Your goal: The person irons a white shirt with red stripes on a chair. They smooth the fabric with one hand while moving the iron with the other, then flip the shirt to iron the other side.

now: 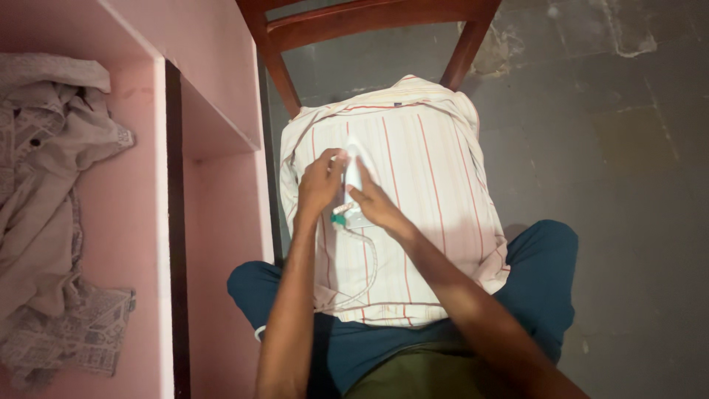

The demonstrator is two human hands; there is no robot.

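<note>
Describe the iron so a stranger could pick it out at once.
Start at the wooden chair by the pink wall; a white shirt with red stripes lies over its seat. On the shirt's left half sits the small white iron, between the left hand and the right hand. It alone trails a cord.

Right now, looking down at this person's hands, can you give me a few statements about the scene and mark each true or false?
1. Both hands are on a small white iron with a cord. True: the left hand and the right hand both touch it.
2. The striped shirt lies on the floor. False: it is spread over the seat of a wooden chair.
3. The shirt has reddish stripes on a pale ground. True.
4. The crumpled clothes lie on the chair too. False: they lie on the pink surface at the left.
5. The person wears red trousers. False: the trousers are dark teal.
</note>
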